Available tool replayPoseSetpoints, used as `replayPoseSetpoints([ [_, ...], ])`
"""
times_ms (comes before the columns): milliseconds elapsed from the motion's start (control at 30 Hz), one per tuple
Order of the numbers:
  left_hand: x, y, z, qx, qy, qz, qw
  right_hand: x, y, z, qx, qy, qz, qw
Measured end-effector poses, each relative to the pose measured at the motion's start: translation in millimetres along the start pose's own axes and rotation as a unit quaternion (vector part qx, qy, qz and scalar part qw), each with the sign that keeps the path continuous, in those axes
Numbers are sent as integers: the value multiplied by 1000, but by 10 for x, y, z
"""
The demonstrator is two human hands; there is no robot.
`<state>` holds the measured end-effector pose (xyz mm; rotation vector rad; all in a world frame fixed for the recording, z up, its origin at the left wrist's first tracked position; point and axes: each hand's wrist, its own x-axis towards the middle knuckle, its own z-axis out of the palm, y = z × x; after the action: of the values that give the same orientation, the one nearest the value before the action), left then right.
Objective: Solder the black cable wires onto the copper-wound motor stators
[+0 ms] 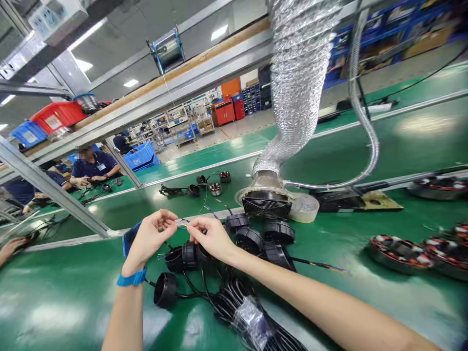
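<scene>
A green bench (54,307) spreads beneath; from the hands, the silver duct (302,73) rises at one o'clock and the cable bundle (252,317) lies at five. Left hand (155,231) and right hand (210,237) each pinch, thumb to finger, the thin coloured wires (182,226) between them. These look light, limp and easily nicked; best held by the insulation, just behind the ends.

Bare fingers (200,223), bare forearms (292,293); blue band (130,279) around left wrist (133,267)

Glossy smooth tabletop (73,304); crinkled foil duct (300,73); matt plastic caps (279,232).
</scene>
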<state>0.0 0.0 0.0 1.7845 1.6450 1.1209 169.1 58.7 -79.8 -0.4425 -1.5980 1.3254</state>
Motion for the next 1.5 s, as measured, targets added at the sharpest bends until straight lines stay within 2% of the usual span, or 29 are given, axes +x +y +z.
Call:
replayPoseSetpoints([
  [200,0,-9,112,-64,46,10,997,7,54,15,39,4,22,999],
  [333,-23,35,174,-14,55,37,998,8,77,15,69,14,32,997],
  [433,-41,65,208,13,34,45,998,3,70,13,68,19,25,997],
  [667,-23,11,169,-23,-32,17,999,20,51,15,95,17,27,995],
  [833,-11,-8,122,-73,68,44,994,39,52,18,127,14,38,991],
  [900,-13,-3,125,-84,77,52,992,40,52,20,138,15,43,989],
  [1333,-36,41,129,-48,55,57,996,29,49,27,145,8,50,988],
  [1500,-45,38,142,-18,19,74,997,24,54,25,142,-6,46,989],
])
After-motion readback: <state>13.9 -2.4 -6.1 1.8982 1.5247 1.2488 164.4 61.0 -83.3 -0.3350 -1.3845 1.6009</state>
